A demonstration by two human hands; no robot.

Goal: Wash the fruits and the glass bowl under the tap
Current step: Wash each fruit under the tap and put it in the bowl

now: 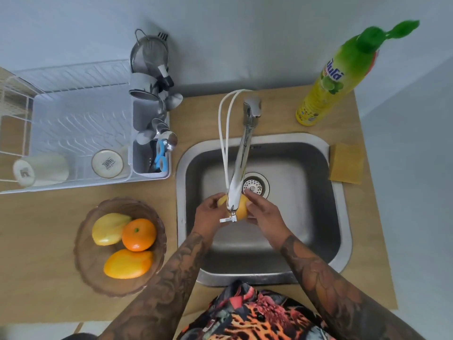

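Over the steel sink [326, 217], both my hands cup a yellow-orange fruit [241, 209] right under the end of the tap spout [241, 158]. My left hand [209, 214] grips its left side and my right hand [263, 212] its right side. The spout hides the fruit's middle; I cannot tell whether water runs. On the wooden counter to the left stands the brownish glass bowl [85, 261]. It holds a yellow fruit [109, 228], an orange [139, 234] and a yellow-orange mango [127, 263].
A white dish rack [73, 123] at the back left holds cups, with a cutlery caddy [149, 153] on its right side. A yellow-green dish soap bottle [335, 82] stands behind the sink, and a yellow sponge cloth [345, 163] lies on its right rim.
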